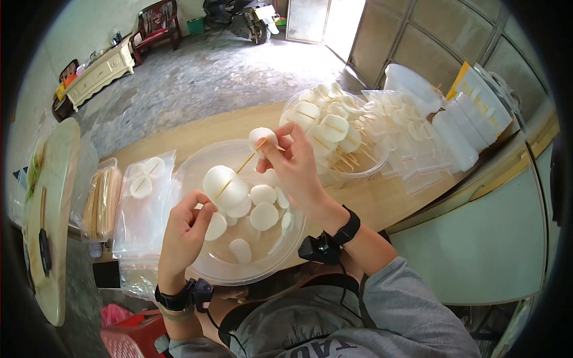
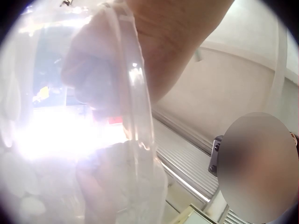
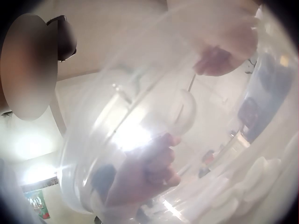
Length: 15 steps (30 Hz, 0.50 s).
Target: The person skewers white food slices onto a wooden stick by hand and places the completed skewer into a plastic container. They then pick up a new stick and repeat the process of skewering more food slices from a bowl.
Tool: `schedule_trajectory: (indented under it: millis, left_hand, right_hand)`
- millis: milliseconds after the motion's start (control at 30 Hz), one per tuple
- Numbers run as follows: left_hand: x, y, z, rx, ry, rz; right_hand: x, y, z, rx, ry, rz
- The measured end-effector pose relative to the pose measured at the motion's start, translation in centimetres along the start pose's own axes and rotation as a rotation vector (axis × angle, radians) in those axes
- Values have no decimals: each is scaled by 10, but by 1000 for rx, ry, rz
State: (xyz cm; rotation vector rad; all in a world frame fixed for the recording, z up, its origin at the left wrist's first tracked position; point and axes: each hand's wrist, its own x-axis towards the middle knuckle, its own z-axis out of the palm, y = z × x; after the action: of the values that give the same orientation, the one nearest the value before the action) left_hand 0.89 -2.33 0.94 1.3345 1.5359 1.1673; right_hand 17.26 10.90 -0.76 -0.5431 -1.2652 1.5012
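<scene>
Above a clear plastic tub (image 1: pixel 246 275), both hands are at work on one thin wooden skewer (image 1: pixel 246 163). Large white round slices (image 1: pixel 225 186) are threaded on its lower left part. My left hand (image 1: pixel 186 230), fingers curled, pinches the skewer's lower end beside these slices. At the upper right end, my right hand (image 1: pixel 293 164) pinches a smaller white round slice (image 1: pixel 261 138) between thumb and fingers, the skewer lying across it. Several loose white slices (image 1: pixel 264 216) lie inside the tub. Both wrist views look up through the tub's cloudy plastic, showing the hands blurred.
A second tub (image 1: pixel 373 169) at the back right is heaped with skewered slices (image 1: pixel 333 128). Plastic bags (image 1: pixel 412 158) lie beyond it. On the left are clear bags (image 1: pixel 140 230), three slices (image 1: pixel 141 187) and a box of skewers (image 1: pixel 100 203). A red basket (image 1: pixel 136 337) stands below.
</scene>
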Motion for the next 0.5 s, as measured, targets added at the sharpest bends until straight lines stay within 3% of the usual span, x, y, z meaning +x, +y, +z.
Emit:
schedule_trajectory:
  millis: [500]
  left_hand:
    - [-1, -2, -3, 1, 29, -11]
  right_hand:
    - [-1, -6, 1, 80, 36, -34]
